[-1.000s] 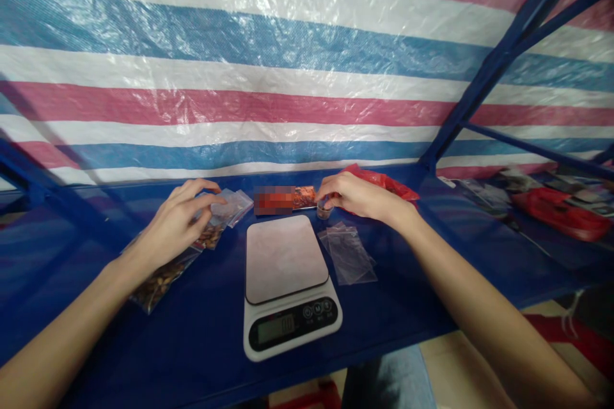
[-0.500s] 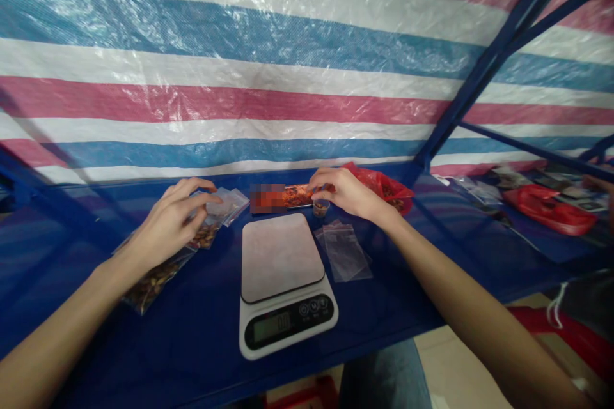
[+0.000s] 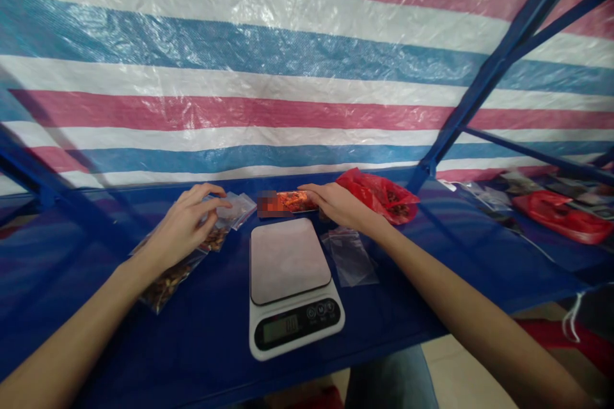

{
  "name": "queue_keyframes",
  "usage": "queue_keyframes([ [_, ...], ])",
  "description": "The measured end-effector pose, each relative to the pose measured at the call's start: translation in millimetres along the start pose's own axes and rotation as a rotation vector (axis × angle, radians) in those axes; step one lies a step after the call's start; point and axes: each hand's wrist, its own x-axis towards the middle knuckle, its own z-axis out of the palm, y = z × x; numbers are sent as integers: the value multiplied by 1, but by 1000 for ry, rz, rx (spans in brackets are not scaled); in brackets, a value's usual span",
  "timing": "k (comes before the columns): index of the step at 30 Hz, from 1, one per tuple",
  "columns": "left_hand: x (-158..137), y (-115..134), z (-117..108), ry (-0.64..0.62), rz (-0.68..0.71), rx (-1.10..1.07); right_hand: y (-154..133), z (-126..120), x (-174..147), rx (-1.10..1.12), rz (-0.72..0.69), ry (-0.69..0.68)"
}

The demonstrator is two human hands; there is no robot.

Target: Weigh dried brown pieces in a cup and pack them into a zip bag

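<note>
My left hand (image 3: 194, 217) hovers with curved, parted fingers over small clear zip bags (image 3: 238, 209) and filled bags of brown dried pieces (image 3: 165, 284); nothing shows in its grip. At the back, my right hand (image 3: 338, 204) has its fingers drawn together at the right end of a shiny orange packet (image 3: 293, 200); the thumb side is hidden. A small clear cup (image 3: 325, 215) is mostly covered by that hand. In front stands a white kitchen scale (image 3: 290, 262), its plate bare and its display reading 0.0.
Flat clear zip bags (image 3: 352, 259) lie right of the scale. An open red plastic bag (image 3: 364, 192) with brown pieces sits behind my right wrist. Farther right is another red bag (image 3: 561, 214). Blue metal posts (image 3: 480, 86) and a striped sheet (image 3: 240, 112) bound the blue table (image 3: 206, 345).
My right hand has moved from beside the cup to the orange packet's right end and now covers most of the cup. The left hand keeps nearly the same pose; the view has shifted slightly.
</note>
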Motion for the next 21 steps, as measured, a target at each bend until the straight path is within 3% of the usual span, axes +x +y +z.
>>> queue_keyframes([
  [6, -1, 0, 2, -7, -6, -13, 12, -8, -3, 33, 98, 102],
  [21, -2, -3, 4, 8, 39, 4, 18, -5, -8, 82, 115, 51],
])
